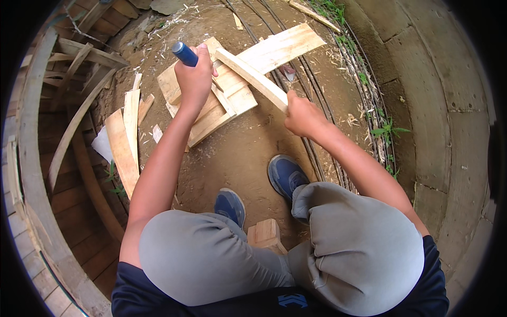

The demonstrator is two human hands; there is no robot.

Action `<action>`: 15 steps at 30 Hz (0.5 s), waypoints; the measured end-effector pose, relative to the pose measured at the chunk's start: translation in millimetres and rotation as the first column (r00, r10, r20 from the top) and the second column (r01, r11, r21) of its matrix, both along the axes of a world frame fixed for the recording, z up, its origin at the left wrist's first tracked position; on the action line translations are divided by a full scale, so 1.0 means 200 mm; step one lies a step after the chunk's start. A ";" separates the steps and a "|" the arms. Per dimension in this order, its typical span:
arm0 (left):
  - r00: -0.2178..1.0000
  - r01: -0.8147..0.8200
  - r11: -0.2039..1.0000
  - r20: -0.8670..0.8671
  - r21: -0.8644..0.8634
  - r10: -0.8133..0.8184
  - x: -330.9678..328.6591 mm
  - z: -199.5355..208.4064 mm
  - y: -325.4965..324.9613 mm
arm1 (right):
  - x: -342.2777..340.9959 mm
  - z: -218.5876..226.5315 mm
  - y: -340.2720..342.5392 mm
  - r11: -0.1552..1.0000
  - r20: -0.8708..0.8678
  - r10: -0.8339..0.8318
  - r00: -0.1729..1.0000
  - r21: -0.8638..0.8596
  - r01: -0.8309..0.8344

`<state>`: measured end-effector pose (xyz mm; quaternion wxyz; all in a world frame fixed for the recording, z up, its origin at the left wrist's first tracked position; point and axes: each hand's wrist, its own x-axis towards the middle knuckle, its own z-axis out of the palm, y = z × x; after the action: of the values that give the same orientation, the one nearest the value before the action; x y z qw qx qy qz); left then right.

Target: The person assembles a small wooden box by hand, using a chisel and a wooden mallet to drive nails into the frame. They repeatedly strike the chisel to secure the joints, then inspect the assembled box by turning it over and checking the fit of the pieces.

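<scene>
A pale wooden strip [253, 79] was held slantwise in front of the person, its near end gripped by the right hand [306, 115], with the fingers closed around it. Its far end was placed above a group of pale boards [245, 100] on the ground; whether the boards were touched by it could not be told. Just beside that far end, a tool with a blue handle [185, 54] was gripped in the closed left hand [195, 76], the butt of the handle pointed upward; the tool's working end was mostly hidden.

A wide plank [290, 45] was laid slanting away from the boards, across dark rods [315, 158] stretched along the bare earth [237, 169]. To the left, long wooden offcuts [120, 148] were seen near a white sheet [102, 143], partly covered by them. Between the grey-clad knees, a wooden block [265, 232] was set near 2 blue shoes [288, 177]. Farther out, the ground was bordered by a wooden framework [34, 121] on the left and, on the right, by green weeds [388, 131] and a brownish wall [428, 95].
</scene>
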<state>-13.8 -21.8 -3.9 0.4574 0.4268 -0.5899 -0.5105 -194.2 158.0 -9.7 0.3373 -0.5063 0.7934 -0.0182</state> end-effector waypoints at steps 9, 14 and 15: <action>0.996 0.026 0.998 0.084 -0.056 -0.021 0.00 0.04 0.04 | 0.00 -0.01 0.04 0.999 0.015 0.008 1.000 -0.053 -0.007; 0.997 -0.016 0.999 0.071 -0.045 0.019 -0.01 0.06 0.02 | -0.01 0.00 0.03 0.999 0.047 -0.012 0.999 -0.036 0.014; 0.998 -0.025 0.999 0.058 -0.039 0.027 -0.02 0.06 0.02 | -0.01 -0.01 0.04 0.999 0.055 -0.013 0.998 -0.034 0.015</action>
<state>-17.5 -17.4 8.4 0.4548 0.4402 -0.6071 -0.4803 -197.1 165.2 -11.6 0.3500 -0.5059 0.7870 -0.0481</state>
